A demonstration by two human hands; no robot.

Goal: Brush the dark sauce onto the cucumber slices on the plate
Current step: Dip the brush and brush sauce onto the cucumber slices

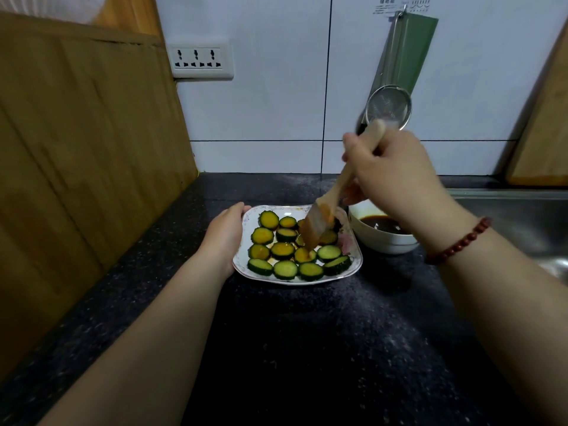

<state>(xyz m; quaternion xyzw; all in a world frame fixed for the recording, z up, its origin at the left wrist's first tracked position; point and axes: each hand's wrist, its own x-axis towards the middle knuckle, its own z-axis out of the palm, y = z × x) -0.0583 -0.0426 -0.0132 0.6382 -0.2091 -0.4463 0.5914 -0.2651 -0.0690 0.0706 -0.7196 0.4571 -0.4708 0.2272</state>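
Observation:
A white square plate (353, 267) sits on the dark counter, holding several cucumber slices (284, 250). The far and middle slices look orange-brown with sauce; the near row stays pale green. My left hand (226, 232) grips the plate's left edge. My right hand (390, 170) holds a wooden-handled brush (319, 224), its sauce-stained bristles touching a slice near the plate's middle. Just right of the plate stands a white bowl of dark sauce (381, 226), partly hidden by my right wrist.
A tall wooden board (76, 149) leans along the left wall. A metal sink (522, 222) lies to the right, with another wooden board (547, 133) behind it. A mesh strainer (388, 107) hangs on the tiled wall beside a power socket (199, 59).

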